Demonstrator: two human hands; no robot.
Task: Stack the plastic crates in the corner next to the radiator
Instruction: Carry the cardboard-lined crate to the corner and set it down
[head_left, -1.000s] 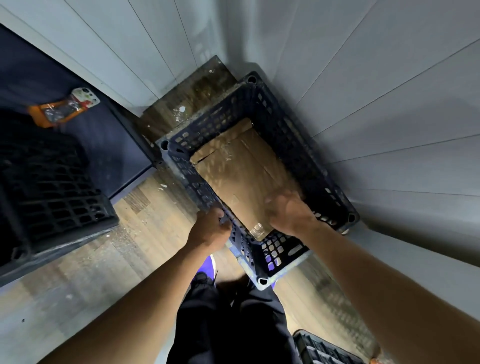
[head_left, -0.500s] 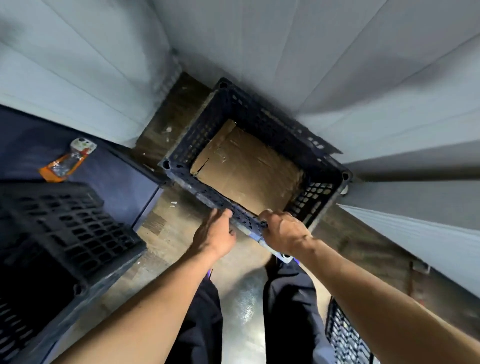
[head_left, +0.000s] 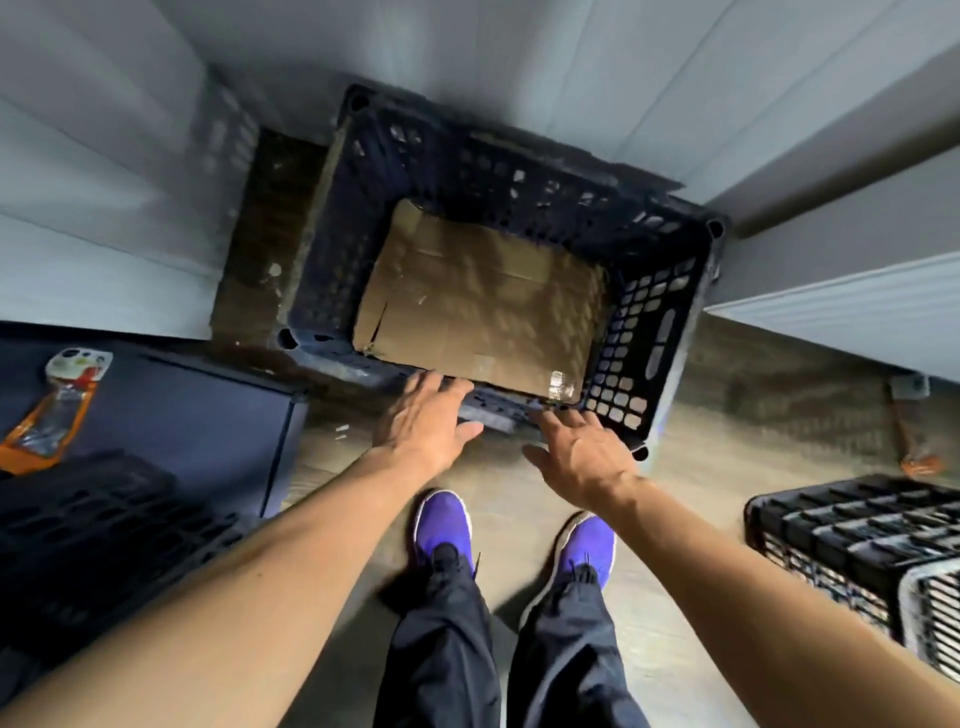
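Against the corner walls (head_left: 519, 52) stands the crate (head_left: 649, 332); left hand (head_left: 421, 421), right hand (head_left: 587, 452) at its near rim, fingers (head_left: 432, 383) apart.

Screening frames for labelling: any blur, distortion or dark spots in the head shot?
Head view: motion blur smears the left hand, right hand and blue crate; wide-angle lens bends the wall panels; the black crate at left sits in shadow; tape on the cardboard glints.
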